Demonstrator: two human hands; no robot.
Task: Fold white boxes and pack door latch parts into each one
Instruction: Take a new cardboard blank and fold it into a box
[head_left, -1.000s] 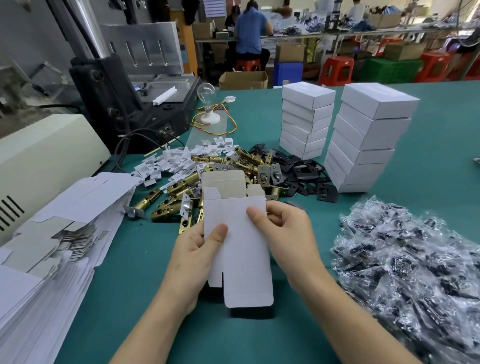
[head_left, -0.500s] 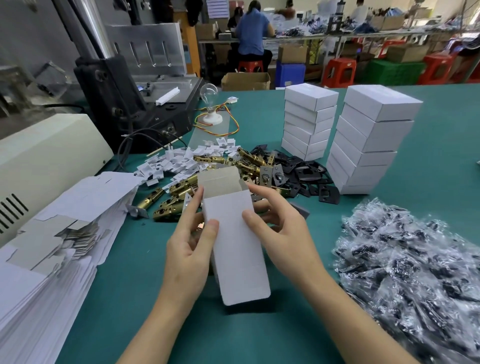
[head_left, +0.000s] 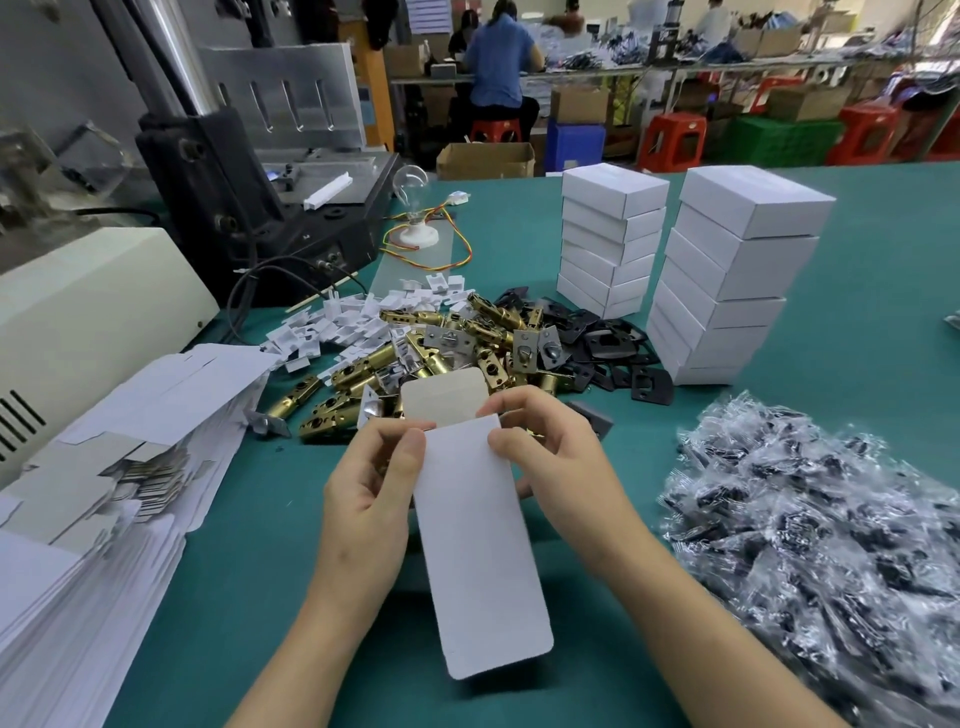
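One white box in two hands, two stacks and five heaps on the surface.

The left hand and right hand hold the single white box between them. Beyond that box and to its right stand two stacks of folded boxes: the left stack shows six, and the right stack about five, its lower edges hard to separate. Just behind the box lie three heaps too dense to count: brass latches, black plates and small white clips. Left of the box is one pile of flat blanks. Right of it is one heap of bagged parts. One light bulb stands far behind the box.
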